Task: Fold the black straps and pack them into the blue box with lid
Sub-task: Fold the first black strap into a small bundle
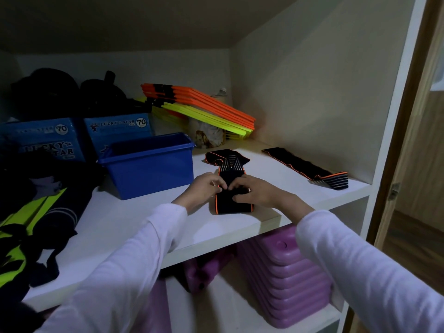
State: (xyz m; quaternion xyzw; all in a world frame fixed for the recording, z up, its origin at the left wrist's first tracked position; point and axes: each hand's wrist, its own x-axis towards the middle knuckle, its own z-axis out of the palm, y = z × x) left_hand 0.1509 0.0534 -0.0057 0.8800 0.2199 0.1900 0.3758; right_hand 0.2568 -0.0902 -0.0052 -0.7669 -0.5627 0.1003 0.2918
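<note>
From the head view, a black strap with orange edging is being worked on the white shelf, near its front edge. The strap's folded near part is pinned under both hands, while its striped end trails away toward the back of the shelf. The left hand is set on the strap's left side, fingers curled in and pinching the fabric at the fold. The right hand is laid on the right side, its fingers bent down onto the strap and gripping it; the fingertips of both hands are brought close together at the middle. Just to the left, the blue box is seen standing on the shelf, lidless, its inside not visible. A second black strap is stretched out flat well to the right, near the side wall. Orange and yellow slats are stacked at the back, and purple plastic pieces are stored on the shelf below.
</note>
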